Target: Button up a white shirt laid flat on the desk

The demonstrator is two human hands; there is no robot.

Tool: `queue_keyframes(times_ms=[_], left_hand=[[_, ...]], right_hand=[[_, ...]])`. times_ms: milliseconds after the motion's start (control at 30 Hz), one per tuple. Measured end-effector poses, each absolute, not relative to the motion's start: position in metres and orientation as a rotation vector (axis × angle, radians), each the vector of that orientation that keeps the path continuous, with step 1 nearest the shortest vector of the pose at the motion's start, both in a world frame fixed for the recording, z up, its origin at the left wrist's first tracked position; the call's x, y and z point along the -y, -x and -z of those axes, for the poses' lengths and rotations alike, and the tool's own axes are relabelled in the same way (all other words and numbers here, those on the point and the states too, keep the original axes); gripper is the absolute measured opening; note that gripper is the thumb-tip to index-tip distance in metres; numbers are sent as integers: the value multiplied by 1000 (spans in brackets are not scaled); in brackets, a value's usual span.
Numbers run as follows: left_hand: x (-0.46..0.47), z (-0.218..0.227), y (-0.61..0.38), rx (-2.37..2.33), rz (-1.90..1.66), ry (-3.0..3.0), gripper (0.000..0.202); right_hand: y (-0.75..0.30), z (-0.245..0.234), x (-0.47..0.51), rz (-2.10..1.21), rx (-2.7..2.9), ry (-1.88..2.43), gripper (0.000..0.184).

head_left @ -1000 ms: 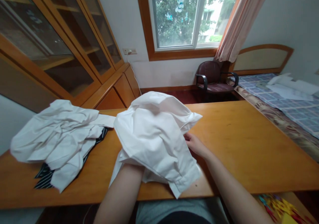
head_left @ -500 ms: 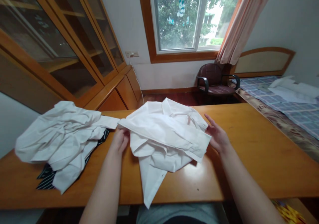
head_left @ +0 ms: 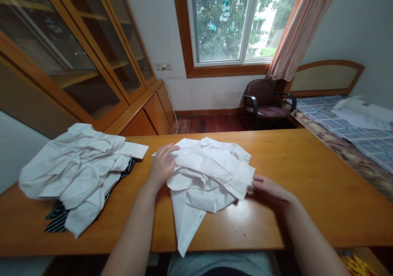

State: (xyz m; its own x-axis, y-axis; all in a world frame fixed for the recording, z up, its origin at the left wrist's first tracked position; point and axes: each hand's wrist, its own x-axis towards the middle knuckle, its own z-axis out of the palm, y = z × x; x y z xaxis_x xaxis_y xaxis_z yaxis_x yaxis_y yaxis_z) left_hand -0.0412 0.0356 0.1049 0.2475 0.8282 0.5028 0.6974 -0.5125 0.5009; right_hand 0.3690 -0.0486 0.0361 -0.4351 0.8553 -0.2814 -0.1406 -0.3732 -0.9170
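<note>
A white shirt (head_left: 211, 169) lies in a loose, crumpled bundle on the wooden table, with one pointed corner hanging toward the front edge. On its upper left part rests my left hand (head_left: 163, 165), slightly blurred, fingers spread over the cloth. My right hand (head_left: 270, 189) is low over the table at the shirt's right edge, its outstretched fingertips touching the cloth there. Its lower fingers are partly in shadow. To the left lies a second heap of white cloth (head_left: 82, 165), with dark striped fabric (head_left: 58, 223) showing beneath it.
The wooden table (head_left: 313, 186) extends to both sides. A glass-fronted cabinet (head_left: 92, 63) stands at the left. Beyond the table are a maroon armchair (head_left: 264, 98), a window and a pink curtain (head_left: 303, 30). A bed (head_left: 353, 120) with checked bedding is at the right.
My left hand has moved from under the shirt's left edge up onto the cloth. The raised top of the shirt has settled lower. My right hand has dropped to the right edge.
</note>
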Motion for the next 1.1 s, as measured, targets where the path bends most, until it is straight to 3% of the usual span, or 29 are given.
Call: queue_keyframes(times_ms=[100, 167, 233, 400, 567, 667, 733, 900, 1100], left_hand=[[-24, -107, 11, -1179, -503, -2568, 54], [-20, -101, -7, -1186, -336, -2609, 69], [-20, -94, -16, -1250, -324, -2609, 67], [-29, -88, -2, -1381, -557, -2411, 41], [-35, -99, 37, -1302, -794, -2145, 34], [-30, -105, 52, -1176, -743, -2055, 33], [-24, -104, 57, -1110, -578, -2019, 38], [-9, -89, 49, -1078, -189, -1901, 79], [-1, -88, 20, -1080, -232, -2089, 67]], right_hand=[[-363, -51, 54, -2011, 1434, 1011, 48], [-357, -53, 53, -2018, 1487, 1025, 48], [-355, -47, 49, -1942, 1487, 1072, 45], [-365, -35, 43, -1705, 1194, 1169, 53], [-378, -61, 32, -1375, 786, 1204, 53], [-386, -78, 21, -1214, 665, 1206, 49], [-390, -82, 13, -1190, 649, 1255, 43], [-398, -67, 4, -1236, 722, 1513, 33], [-398, -30, 4, -1065, 827, 1639, 43]])
